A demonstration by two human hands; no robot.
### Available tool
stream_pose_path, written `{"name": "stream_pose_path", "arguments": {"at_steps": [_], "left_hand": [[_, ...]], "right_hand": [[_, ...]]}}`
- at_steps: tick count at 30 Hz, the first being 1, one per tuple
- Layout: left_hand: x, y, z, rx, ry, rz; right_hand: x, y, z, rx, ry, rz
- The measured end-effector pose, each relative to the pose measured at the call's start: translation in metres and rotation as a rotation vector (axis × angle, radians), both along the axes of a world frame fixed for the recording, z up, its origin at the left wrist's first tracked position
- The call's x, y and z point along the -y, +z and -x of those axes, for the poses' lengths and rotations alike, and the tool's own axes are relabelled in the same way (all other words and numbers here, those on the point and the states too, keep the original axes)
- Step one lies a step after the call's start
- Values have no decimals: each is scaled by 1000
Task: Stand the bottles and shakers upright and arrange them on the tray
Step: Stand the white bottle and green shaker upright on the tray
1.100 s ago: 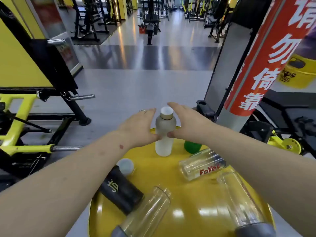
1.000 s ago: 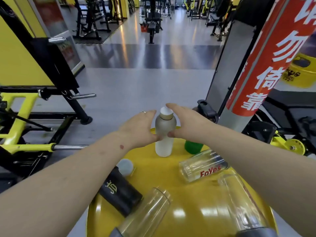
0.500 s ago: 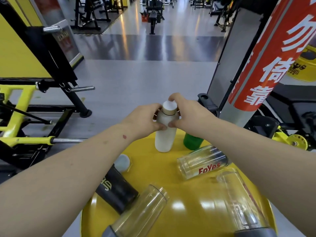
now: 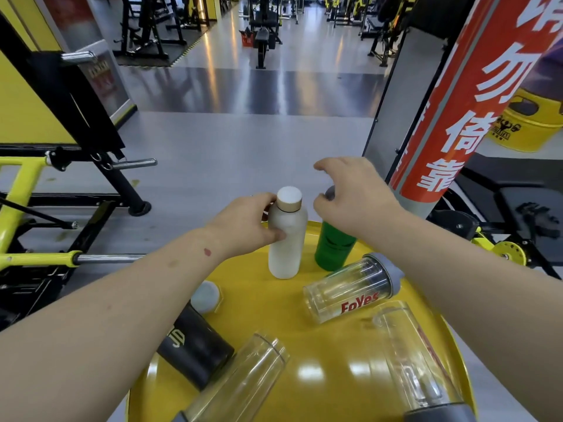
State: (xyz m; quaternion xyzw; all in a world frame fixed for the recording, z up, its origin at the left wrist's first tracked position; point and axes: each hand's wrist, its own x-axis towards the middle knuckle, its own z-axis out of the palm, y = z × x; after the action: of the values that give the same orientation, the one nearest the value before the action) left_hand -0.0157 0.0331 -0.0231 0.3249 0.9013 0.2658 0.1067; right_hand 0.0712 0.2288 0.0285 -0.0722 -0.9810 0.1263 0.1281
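A frosted white bottle with a gold-banded cap stands upright at the far side of the round yellow tray. My left hand grips its upper body. My right hand hovers open just right of the cap, above an upright green shaker. Lying on the tray are a clear "FoYes" shaker, a black shaker with a grey lid, a clear bottle at the front and a clear shaker with a grey lid at the right.
A red pillar with white characters rises close at the right, with a grey panel beside it. Yellow and black gym machines stand at the left and a black bench at the right. Grey floor stretches beyond the tray.
My right hand has let go of the white bottle's cap and moved up and to the right, uncovering the green shaker. My left hand still holds the bottle.
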Motion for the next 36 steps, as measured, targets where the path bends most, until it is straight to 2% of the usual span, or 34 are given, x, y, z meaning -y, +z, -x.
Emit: {"name": "stream_pose_path", "arguments": {"at_steps": [3, 5, 11, 17, 25, 28, 32, 36], "left_hand": [[-1, 3, -4, 26, 14, -26], [-3, 7, -8, 29, 22, -47], [-12, 27, -18, -36, 32, -35], [-33, 48, -25, -260, -81, 43], [-76, 63, -21, -366, -179, 163], [-80, 64, -14, -349, -166, 269], [-65, 65, 1, -190, -92, 410], [-56, 58, 3, -175, -88, 414]], "right_hand": [[-14, -4, -3, 138, -184, -93], [-18, -11, -5, 240, -238, -53], [-29, -21, -7, 213, -169, 54], [-36, -21, -9, 194, -133, 62], [-54, -4, -20, 300, 13, 170], [-67, 1, -20, 361, 45, 148], [-73, 0, -20, 404, 46, 178], [-66, -5, -20, 335, 4, 194]]}}
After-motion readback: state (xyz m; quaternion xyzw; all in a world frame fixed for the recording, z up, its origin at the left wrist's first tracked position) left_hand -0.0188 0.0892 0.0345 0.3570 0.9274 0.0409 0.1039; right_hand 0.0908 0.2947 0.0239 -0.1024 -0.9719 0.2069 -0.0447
